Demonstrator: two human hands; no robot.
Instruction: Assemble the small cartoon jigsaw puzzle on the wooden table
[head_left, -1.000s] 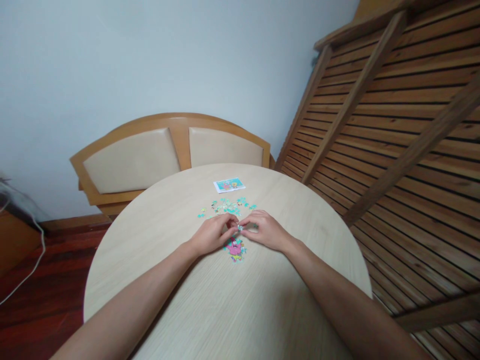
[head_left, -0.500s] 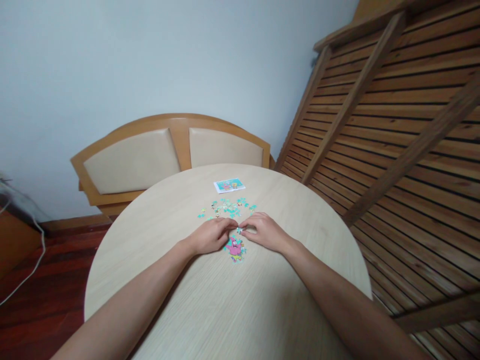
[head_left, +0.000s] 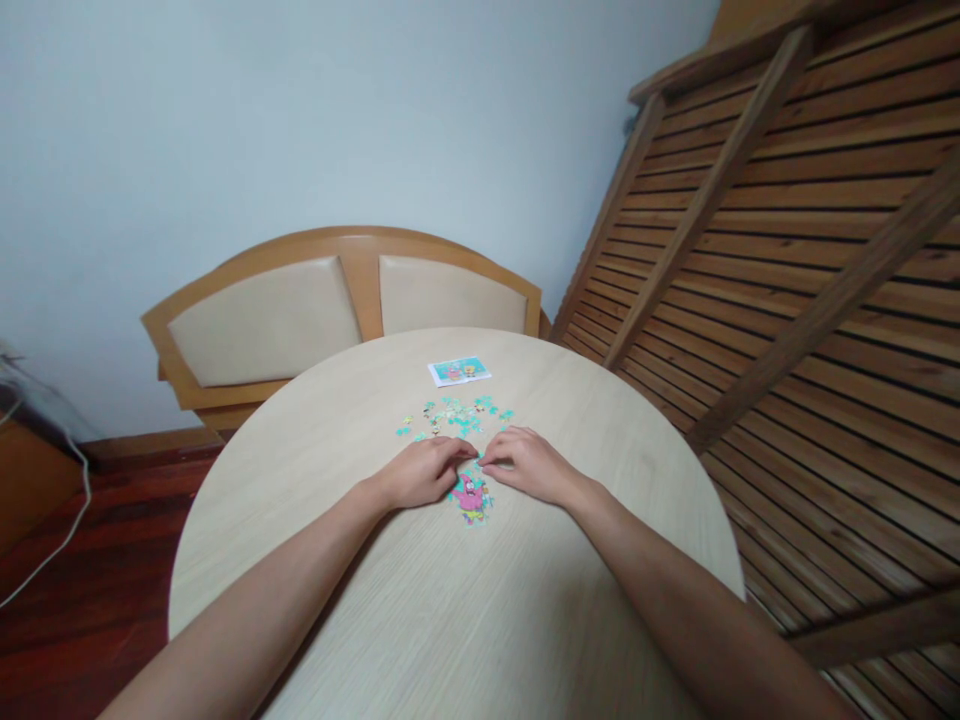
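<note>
A partly joined puzzle (head_left: 470, 496) with a pink star figure lies on the round table, just in front of my hands. My left hand (head_left: 426, 471) is at its upper left, fingers closed on a small puzzle piece. From the right, my right hand (head_left: 529, 466) pinches at the same small piece (head_left: 478, 462), its fingertips close to the left ones. Beyond both hands lie scattered loose pieces (head_left: 459, 414), mostly teal. Behind them is a picture card (head_left: 459, 371) with a teal background.
The round table (head_left: 337, 620) has a pale wood top. A headboard with cream panels (head_left: 266, 315) stands behind it against the wall. Wooden slats (head_left: 720, 270) lean at the right, and a white cable (head_left: 81, 500) hangs at the left.
The fingers of my right hand have closed a little around the small piece, which is now more covered. My left hand has hardly moved.
</note>
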